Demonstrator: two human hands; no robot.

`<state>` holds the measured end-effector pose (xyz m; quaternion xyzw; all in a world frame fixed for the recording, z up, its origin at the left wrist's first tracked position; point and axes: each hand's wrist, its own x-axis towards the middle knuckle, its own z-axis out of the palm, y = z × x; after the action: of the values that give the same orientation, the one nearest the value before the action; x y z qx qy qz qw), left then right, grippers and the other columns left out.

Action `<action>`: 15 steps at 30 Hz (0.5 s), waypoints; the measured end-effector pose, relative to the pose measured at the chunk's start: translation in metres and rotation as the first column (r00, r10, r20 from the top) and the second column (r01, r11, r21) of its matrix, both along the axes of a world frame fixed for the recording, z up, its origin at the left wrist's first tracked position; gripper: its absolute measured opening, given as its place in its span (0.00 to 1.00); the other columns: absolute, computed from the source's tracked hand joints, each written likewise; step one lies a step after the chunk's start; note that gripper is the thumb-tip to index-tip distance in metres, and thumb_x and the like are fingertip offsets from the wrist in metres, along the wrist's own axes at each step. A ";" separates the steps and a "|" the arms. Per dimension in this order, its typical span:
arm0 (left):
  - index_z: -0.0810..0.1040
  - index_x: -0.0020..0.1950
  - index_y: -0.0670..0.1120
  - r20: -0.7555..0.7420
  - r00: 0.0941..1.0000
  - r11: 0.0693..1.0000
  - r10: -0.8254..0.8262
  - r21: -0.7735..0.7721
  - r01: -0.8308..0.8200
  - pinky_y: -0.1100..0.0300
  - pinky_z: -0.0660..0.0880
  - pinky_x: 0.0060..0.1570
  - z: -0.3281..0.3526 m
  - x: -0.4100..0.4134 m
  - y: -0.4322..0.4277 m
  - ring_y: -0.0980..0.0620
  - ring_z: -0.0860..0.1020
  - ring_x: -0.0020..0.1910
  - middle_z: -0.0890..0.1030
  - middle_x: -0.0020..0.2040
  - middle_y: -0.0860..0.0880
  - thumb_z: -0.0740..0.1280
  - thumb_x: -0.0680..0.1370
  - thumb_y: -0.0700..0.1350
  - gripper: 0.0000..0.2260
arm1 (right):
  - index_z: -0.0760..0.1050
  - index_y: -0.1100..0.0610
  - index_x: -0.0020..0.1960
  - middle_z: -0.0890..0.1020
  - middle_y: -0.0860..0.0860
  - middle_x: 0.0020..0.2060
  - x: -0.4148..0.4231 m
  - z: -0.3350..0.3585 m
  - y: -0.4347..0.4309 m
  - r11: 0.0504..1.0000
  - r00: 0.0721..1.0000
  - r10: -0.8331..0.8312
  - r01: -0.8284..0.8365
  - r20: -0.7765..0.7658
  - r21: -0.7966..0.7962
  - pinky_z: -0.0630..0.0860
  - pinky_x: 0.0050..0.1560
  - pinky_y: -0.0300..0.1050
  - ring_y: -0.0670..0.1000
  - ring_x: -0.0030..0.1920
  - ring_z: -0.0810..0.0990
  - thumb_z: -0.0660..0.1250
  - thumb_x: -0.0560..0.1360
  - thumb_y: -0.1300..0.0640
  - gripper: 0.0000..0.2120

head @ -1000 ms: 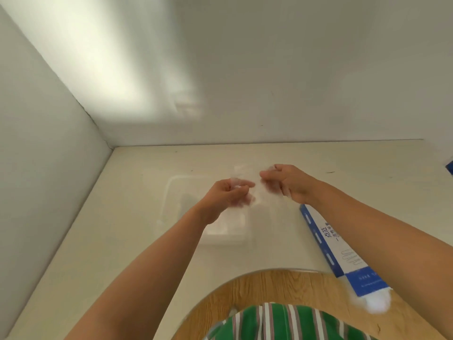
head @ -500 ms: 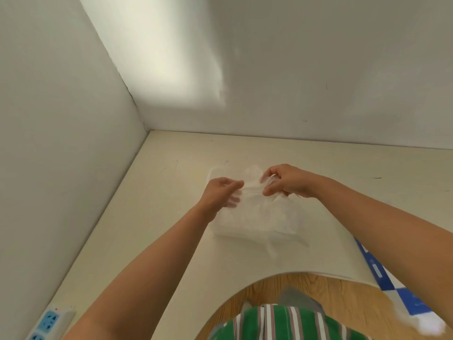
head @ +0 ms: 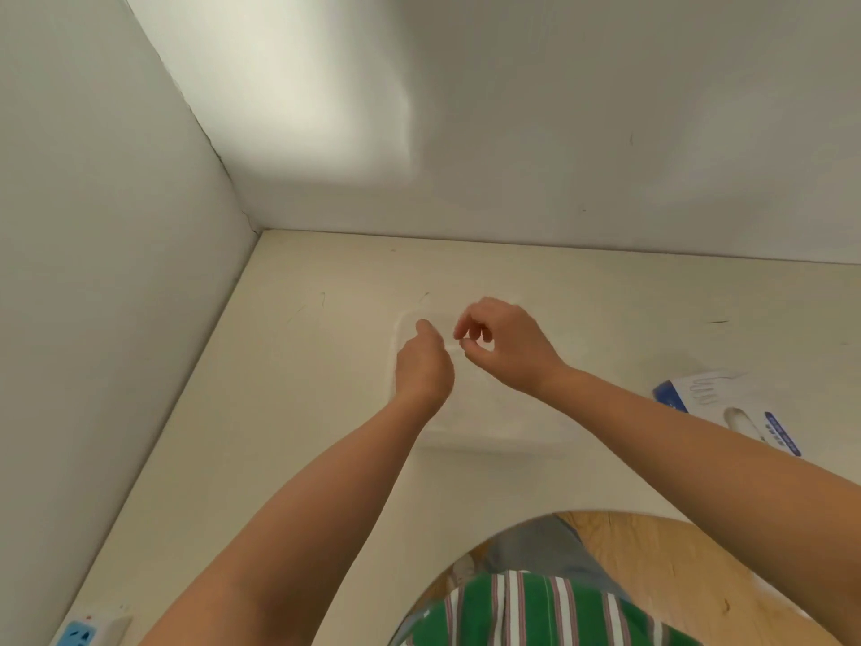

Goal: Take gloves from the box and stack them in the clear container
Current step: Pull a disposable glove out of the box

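A power strip (head: pixel 81 634) lies at the table's (head: pixel 317 412) 7 o'clock corner. The left hand (head: pixel 421 366) is curled; I cannot tell what it holds. The right hand (head: pixel 505 345) pinches a thin glove (head: pixel 454 349) that is hard to see. Both hang over the clear container (head: pixel 494 433). At its 3 o'clock, apart, the box (head: pixel 727 412) lies flat, pointing 10 to 4. Bare table shows at the container's 9 and 12.

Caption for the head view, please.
Left hand and right hand, fingers curled, hover close together above the clear container; the glove box lies to their right.

Clear plastic container (head: pixel 489 441), matt cream tabletop (head: pixel 321 412)
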<state>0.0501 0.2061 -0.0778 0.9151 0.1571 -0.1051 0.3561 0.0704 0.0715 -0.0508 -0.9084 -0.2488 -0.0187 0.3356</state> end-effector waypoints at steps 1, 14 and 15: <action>0.66 0.58 0.42 -0.027 0.999 0.999 -0.017 0.036 0.018 0.43 0.80 0.42 -0.002 0.000 0.000 0.42 0.78 0.42 0.77 0.46 0.43 0.53 0.78 0.37 0.09 | 0.77 0.52 0.53 0.76 0.49 0.47 -0.002 -0.007 0.001 0.994 0.990 0.009 -0.024 -0.141 -0.105 0.74 0.47 0.48 0.47 0.42 0.74 0.68 0.73 0.58 0.09; 0.71 0.57 0.41 0.010 0.841 0.771 -0.540 0.406 0.491 0.56 0.68 0.37 -0.016 0.005 -0.013 0.45 0.75 0.45 0.74 0.52 0.44 0.65 0.72 0.30 0.15 | 0.51 0.55 0.77 0.59 0.58 0.67 -0.006 -0.065 0.003 0.779 0.835 -0.134 -0.244 -0.533 -0.578 0.75 0.54 0.48 0.57 0.57 0.74 0.74 0.71 0.50 0.43; 0.69 0.59 0.41 -0.109 0.848 0.790 -0.519 0.318 0.525 0.56 0.69 0.40 -0.019 0.006 -0.015 0.44 0.76 0.48 0.73 0.55 0.43 0.65 0.74 0.32 0.15 | 0.52 0.54 0.77 0.59 0.58 0.67 -0.006 -0.066 0.003 0.784 0.830 -0.131 -0.248 -0.542 -0.570 0.75 0.54 0.49 0.57 0.57 0.74 0.74 0.70 0.51 0.44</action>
<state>0.0562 0.1912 -0.0964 0.9688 -0.0832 -0.1783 0.1506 0.0645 0.0742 -0.1166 -0.9237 -0.1620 0.3384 0.0771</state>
